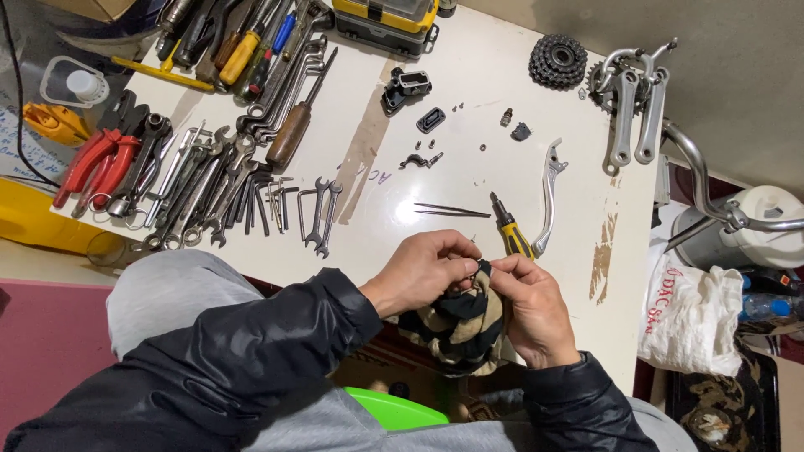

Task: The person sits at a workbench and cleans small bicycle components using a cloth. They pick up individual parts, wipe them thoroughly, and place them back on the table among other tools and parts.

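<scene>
Two hands — left hand [419,276], right hand [528,310] — pinch striped cloth [465,322] beside screwdriver [511,234].

both hands [481,293] pinch a striped rag [462,322].

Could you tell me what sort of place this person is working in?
Probably a bicycle repair bench: a white table holds rows of wrenches, a gear cluster and crank arms, while both hands work a small part in a striped rag.

wrenches [201,197], red pliers [94,163] (left), cogset [558,61], cranks [634,109]
</scene>
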